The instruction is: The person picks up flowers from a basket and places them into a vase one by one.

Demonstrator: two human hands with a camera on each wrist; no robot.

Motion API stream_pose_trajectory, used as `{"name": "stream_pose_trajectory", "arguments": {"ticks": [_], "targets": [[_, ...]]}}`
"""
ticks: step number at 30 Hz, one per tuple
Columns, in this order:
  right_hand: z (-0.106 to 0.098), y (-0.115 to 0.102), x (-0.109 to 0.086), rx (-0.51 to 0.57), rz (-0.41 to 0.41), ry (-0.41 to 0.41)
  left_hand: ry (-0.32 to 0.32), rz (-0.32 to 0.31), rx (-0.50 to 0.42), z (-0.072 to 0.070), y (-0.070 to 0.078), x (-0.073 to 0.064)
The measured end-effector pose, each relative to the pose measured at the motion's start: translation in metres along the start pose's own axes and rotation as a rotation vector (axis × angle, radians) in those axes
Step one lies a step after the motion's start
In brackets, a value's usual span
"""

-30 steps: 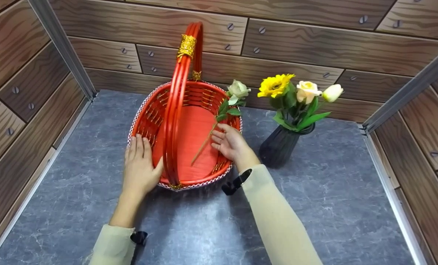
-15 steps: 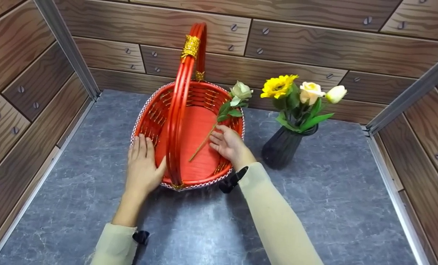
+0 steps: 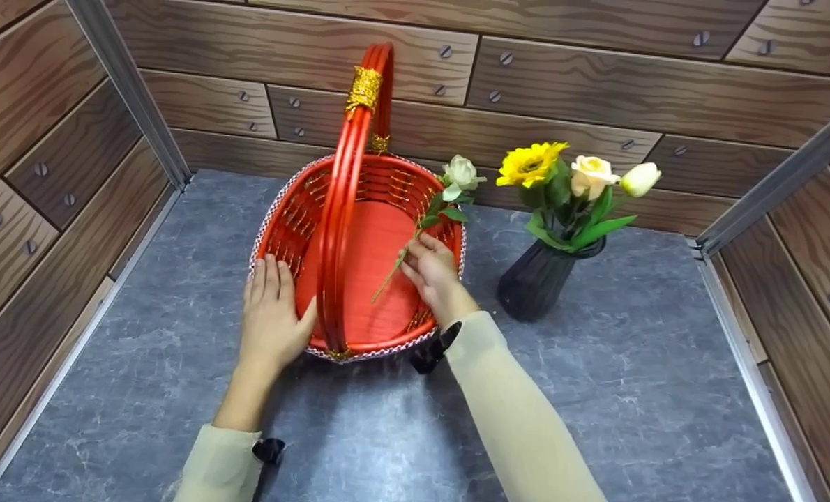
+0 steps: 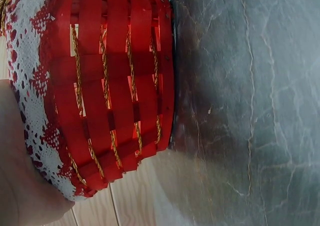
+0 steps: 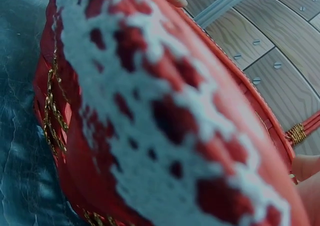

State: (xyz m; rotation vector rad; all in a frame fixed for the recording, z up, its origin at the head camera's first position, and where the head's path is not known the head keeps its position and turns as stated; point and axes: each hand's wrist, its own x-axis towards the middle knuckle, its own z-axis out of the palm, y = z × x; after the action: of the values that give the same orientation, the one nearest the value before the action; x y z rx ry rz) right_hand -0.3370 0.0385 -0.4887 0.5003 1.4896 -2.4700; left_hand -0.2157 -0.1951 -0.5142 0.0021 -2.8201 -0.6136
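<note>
A red woven basket [image 3: 380, 345] with a tall arched handle [image 3: 338, 209] stands on the grey table. My left hand [image 3: 272, 321] rests on its left rim, fingers straight and thumb spread toward the handle. In the left wrist view, that hand [image 4: 25, 181] lies along the white lace trim [image 4: 30, 61]. My right hand [image 3: 434, 272] reaches over the right rim and pinches the stem of a pale green rose [image 3: 461, 173]. The bloom overlaps the far right rim, and the stem end slants down over the basket floor. In the right wrist view, blurred lace [image 5: 150, 136] covers most of the work.
Right of the basket stands a dark ribbed vase [image 3: 537, 282] holding a yellow sunflower [image 3: 530, 164], a peach rose [image 3: 591, 174] and a cream tulip [image 3: 640, 180]. Wood-patterned walls [image 3: 561, 77] enclose the table at the back and both sides.
My right fingers have closed onto the rose's stem, and the rose has shifted slightly to the right. The left hand stays on the rim. The head view has shifted a little.
</note>
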Motion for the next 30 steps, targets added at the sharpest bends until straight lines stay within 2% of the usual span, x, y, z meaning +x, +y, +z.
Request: {"name": "stream_pose_trajectory", "arguments": {"ticks": [13, 22, 30], "targets": [[-0.001, 0.002, 0.001, 0.024, -0.053, 0.0, -0.016, -0.004, 0.017, 0.001, 0.002, 0.002], [0.001, 0.002, -0.003, -0.005, -0.215, -0.035, 0.005, 0.004, 0.014, 0.001, 0.002, 0.002], [-0.001, -0.009, -0.016, -0.062, -0.159, -0.049, 0.005, 0.0, 0.009, 0.001, -0.001, 0.001]]}}
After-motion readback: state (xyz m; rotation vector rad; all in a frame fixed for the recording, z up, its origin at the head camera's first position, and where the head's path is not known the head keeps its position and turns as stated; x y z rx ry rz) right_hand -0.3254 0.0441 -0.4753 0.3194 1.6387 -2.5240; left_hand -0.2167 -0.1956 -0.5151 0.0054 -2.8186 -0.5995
